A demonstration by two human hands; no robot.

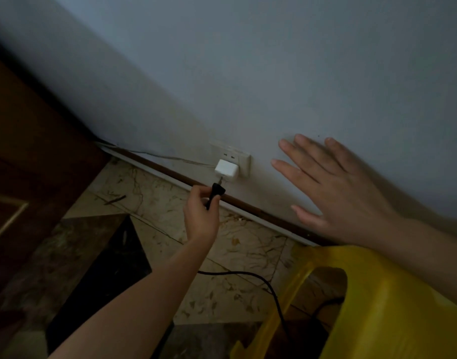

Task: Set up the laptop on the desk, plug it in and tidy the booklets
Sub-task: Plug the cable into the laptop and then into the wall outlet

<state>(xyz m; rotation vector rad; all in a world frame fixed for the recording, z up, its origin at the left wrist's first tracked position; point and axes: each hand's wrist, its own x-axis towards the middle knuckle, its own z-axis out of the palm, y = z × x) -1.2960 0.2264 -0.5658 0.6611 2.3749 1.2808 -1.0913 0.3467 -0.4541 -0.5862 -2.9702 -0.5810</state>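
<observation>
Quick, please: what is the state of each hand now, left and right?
Left hand: closed on the black plug, just below the white charger in the wall socket.
Right hand: open, fingers straight and spread, holding nothing.

The lower part of the wall socket [244,161] is taken by a white adapter [226,170]; its upper half is left free.

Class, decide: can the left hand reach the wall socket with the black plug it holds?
Probably yes. The left hand holds the black plug just below the wall socket; a white charger fills the lower part, but upper slots look free.
</observation>
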